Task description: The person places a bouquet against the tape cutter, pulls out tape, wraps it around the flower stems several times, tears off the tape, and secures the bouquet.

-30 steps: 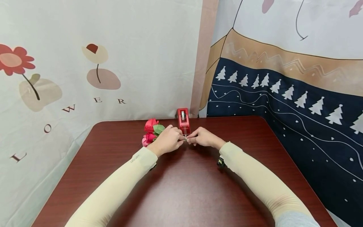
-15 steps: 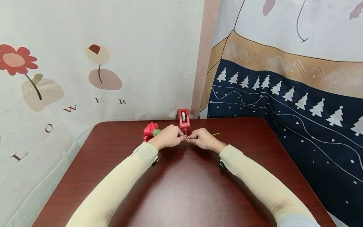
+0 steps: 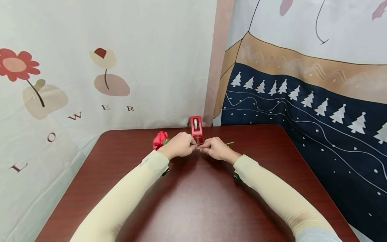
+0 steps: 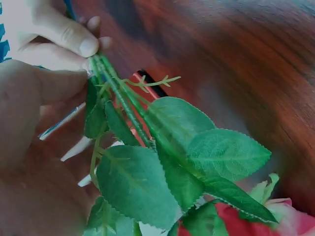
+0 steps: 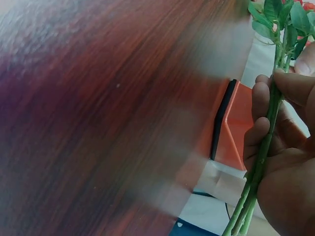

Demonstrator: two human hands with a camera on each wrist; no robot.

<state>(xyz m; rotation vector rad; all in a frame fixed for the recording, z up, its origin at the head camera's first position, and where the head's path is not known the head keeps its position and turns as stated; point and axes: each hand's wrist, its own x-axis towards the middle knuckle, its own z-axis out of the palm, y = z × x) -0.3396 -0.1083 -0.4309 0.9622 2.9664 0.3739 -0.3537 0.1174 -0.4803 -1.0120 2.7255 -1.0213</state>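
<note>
Both hands meet at the back of the table over a bunch of artificial roses, whose red bloom [image 3: 160,139] shows left of my left hand [image 3: 180,145]. In the right wrist view, the fingers of my right hand [image 5: 285,162] curl round the green stems [image 5: 260,157]. My left hand [image 4: 29,118] has its thumb at those stems just below the leaves [image 4: 138,177], its fingers partly hidden behind them. Stem ends [image 3: 230,143] stick out past my right hand [image 3: 218,148] in the head view. A red tape dispenser [image 3: 196,130] stands directly behind the fingertips.
The dark red wooden table [image 3: 193,195] reaches back to a pale printed curtain [image 3: 157,67]. On the right hangs a navy cloth with white trees [image 3: 302,127]. Each wrist carries a small dark camera, partly under the sleeves [image 3: 127,191].
The roses have turned: the pink bloom and most of the leaf are now out of sight, and stem ends have appeared right of my right hand. Both hands stay nearly in place.
</note>
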